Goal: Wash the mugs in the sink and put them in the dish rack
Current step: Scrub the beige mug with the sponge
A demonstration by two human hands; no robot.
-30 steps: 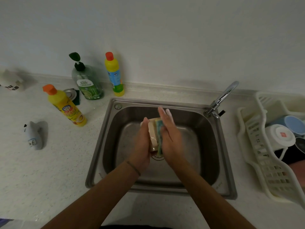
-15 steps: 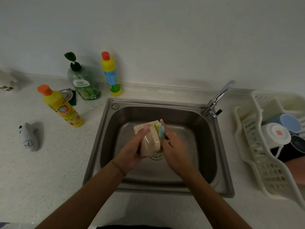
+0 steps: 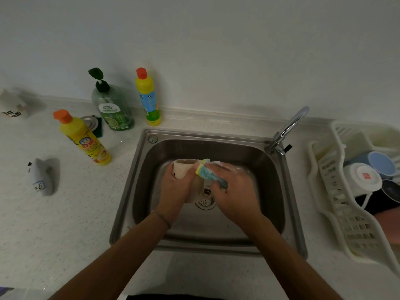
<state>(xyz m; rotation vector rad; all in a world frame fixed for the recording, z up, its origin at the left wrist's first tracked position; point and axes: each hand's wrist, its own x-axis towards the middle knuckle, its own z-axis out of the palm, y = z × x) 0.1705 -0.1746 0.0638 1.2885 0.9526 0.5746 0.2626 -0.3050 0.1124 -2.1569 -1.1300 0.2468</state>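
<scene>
My left hand point(image 3: 175, 189) wraps around a beige mug point(image 3: 184, 167), holding it on its side over the sink point(image 3: 238, 152) drain. My right hand point(image 3: 236, 191) grips a soapy yellow-and-blue sponge point(image 3: 208, 172), pressing it against the mug's side. Well off to my right hand's side, the dish rack point(image 3: 337, 204) holds a white mug point(image 3: 361, 178) and a blue mug point(image 3: 381, 163).

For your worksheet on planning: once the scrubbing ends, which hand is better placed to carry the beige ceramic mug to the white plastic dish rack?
Probably left: the left hand already grips the beige ceramic mug; the right hand holds the yellow-green sponge, though the white plastic dish rack is rightward.
</scene>
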